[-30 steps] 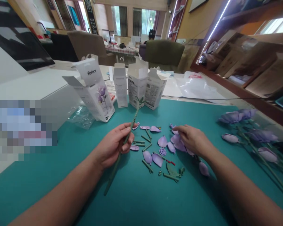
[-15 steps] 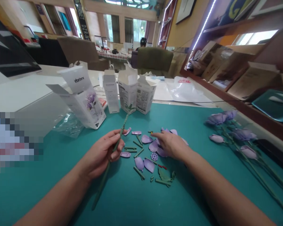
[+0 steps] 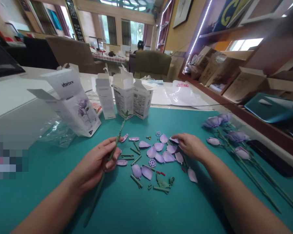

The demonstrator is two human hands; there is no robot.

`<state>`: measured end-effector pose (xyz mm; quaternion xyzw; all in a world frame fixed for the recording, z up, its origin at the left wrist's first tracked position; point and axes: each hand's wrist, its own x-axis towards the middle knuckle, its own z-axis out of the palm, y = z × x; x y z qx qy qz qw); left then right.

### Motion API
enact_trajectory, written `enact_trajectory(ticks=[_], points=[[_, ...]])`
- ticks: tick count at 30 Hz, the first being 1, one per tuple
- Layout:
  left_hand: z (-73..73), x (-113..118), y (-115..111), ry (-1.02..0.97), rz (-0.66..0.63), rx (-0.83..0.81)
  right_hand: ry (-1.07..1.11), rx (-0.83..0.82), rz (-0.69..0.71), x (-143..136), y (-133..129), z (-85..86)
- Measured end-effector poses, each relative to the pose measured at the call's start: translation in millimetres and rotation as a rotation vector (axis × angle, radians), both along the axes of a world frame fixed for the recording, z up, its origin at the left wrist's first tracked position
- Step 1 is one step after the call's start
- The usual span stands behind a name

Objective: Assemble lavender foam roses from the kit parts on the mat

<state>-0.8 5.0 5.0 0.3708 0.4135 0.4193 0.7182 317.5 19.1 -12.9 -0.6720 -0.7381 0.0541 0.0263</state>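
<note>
My right hand (image 3: 191, 146) has swung from the middle of the scattered pieces to their right edge, uncovering purple petals (image 3: 168, 157) and a small purple ring (image 3: 158, 133) that it was hiding half a second ago. Its fingers are bent and close together, at a petal (image 3: 174, 140) on the far side of the spread; whether they pinch it or only touch it, I cannot tell.

My left hand (image 3: 101, 162) is closed round the green stem (image 3: 97, 192), which slants up and away from me over the tabletop (image 3: 161, 214). I grip it partway along, probably for balance, and that leaves the leafy tip uncovered.

The loose parts lie spread out between my hands, I'd judge so that each can be seen and picked singly: short green rods (image 3: 136, 159), a purple wheel (image 3: 152, 162), a leaf (image 3: 162, 181). The assembled flowers (image 3: 236, 136) lie off to my right, apart from the loose parts, and the opened boxes (image 3: 83, 113) stand beyond, likely just out of the way.
</note>
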Motion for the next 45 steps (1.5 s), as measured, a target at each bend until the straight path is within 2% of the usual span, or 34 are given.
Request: enact_trajectory(ticks=[7,12,17,20,24,28,32,37,45], points=[[1.7,-1,-1,0.001,-0.013,0.006,0.019,-0.088,0.125,-20,1,-0.7],[0.0,-1,-1,-0.025,-0.014,0.012,0.165,0.024,-0.02,-13,1,9.1],[0.6,-2,-2,-0.05,-0.028,0.031,0.264,0.014,-0.006,-26,-2,6.7],[1.9,-2,-2,-0.051,-0.021,0.041,0.544,-0.075,-0.033,-47,-8,7.2],[2.7,-2,-3,-0.065,-0.025,0.04,1.068,-0.347,-0.058,-75,-17,12.6],[2.7,-1,-6,-0.085,-0.052,0.031,1.467,-0.423,-0.124,-92,-21,12.9],[3.0,3,-10,-0.095,-0.088,0.031,1.644,-0.403,-0.168,-100,-26,12.0],[6.4,12,-21,-0.119,-0.139,0.059,1.714,-0.348,-0.114,-106,-42,20.0],[26.7,25,-36,-0.073,-0.191,0.129,1.79,-0.098,-0.023,-118,-61,32.5]])
